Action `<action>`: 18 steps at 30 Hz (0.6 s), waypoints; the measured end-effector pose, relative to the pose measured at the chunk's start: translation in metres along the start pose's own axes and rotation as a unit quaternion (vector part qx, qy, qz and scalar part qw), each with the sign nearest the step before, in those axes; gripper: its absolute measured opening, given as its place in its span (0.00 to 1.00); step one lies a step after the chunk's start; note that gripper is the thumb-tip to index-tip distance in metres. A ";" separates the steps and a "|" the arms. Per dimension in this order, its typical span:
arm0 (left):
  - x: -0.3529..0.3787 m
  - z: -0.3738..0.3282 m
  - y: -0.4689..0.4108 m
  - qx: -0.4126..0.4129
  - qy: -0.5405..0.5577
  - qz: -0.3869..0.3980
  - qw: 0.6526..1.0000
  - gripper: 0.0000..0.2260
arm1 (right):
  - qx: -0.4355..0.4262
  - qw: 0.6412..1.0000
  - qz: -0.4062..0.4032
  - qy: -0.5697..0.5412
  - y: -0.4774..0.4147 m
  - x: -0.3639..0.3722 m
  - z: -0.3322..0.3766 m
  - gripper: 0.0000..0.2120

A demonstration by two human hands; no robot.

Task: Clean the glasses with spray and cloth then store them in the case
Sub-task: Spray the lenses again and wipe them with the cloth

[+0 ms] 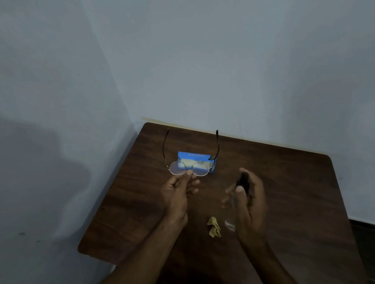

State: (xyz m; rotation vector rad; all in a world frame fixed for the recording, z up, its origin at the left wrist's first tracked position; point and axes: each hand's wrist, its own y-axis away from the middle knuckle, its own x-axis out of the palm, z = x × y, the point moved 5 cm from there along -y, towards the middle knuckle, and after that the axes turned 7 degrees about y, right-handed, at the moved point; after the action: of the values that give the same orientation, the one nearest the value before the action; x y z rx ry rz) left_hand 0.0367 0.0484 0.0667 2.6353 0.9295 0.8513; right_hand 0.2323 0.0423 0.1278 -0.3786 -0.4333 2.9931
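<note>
One pair of glasses, pinched at the bridge by the left hand, in front of one blue case. To the case's right, the right hand grips one spray bottle. One crumpled cloth lies nearer.

Unfolded round glasses, blue case behind

1. Nothing in your view can be read as words or numbers.
2. The blue case lying on the bench has pale lines of print along its top face, but they are too blurred for you to make out.
3. At its right end, a dark patch bears a light mark whose letters you cannot tell.
</note>
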 end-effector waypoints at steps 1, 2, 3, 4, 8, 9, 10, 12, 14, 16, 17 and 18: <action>0.000 -0.002 0.001 -0.003 0.004 -0.004 1.000 0.04 | 0.010 1.000 -0.011 0.026 0.006 -0.010 -0.020 0.15; 0.001 -0.005 0.002 -0.004 0.009 -0.006 1.000 0.03 | 0.029 0.997 -0.014 0.063 0.011 -0.019 -0.040 0.13; 0.001 -0.005 0.002 -0.007 0.007 -0.006 1.000 0.02 | 0.045 0.994 -0.023 0.099 0.014 -0.024 -0.059 0.14; 0.003 -0.007 0.003 -0.010 0.005 -0.006 1.000 0.02 | 0.066 0.990 -0.017 0.122 0.017 -0.027 -0.077 0.16; 0.005 -0.002 0.007 -0.010 -0.012 -0.005 1.000 0.02 | 0.203 0.968 0.032 0.141 0.028 -0.037 -0.142 0.12; 0.004 -0.002 0.006 -0.008 -0.012 -0.008 1.000 0.02 | 0.206 0.965 0.042 0.155 0.029 -0.038 -0.150 0.12; 0.004 -0.002 0.006 -0.009 -0.012 -0.011 1.000 0.02 | 0.197 0.965 0.047 0.164 0.029 -0.039 -0.153 0.13; 0.005 0.001 0.006 -0.013 -0.017 -0.010 1.000 0.02 | 0.186 0.970 0.045 0.149 0.030 -0.042 -0.157 0.12; 0.006 0.003 0.008 -0.012 -0.018 -0.008 1.000 0.02 | 0.168 0.972 0.040 0.157 0.030 -0.044 -0.158 0.14; 0.007 0.005 0.009 -0.012 -0.020 -0.006 1.000 0.02 | 0.150 0.975 0.042 0.161 0.030 -0.046 -0.162 0.15; 0.007 0.007 0.009 -0.012 -0.023 -0.006 1.000 0.02 | 0.150 0.974 0.043 0.163 0.031 -0.047 -0.165 0.17; 0.007 0.009 0.010 -0.012 -0.025 -0.006 1.000 0.03 | 0.158 0.972 0.044 0.170 0.033 -0.048 -0.168 0.20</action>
State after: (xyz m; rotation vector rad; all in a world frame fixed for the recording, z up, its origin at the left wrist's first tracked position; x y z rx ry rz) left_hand 0.0510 0.0448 0.0664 2.6157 0.9165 0.7837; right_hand 0.3201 0.0494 -0.0269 -0.8732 0.0928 2.9201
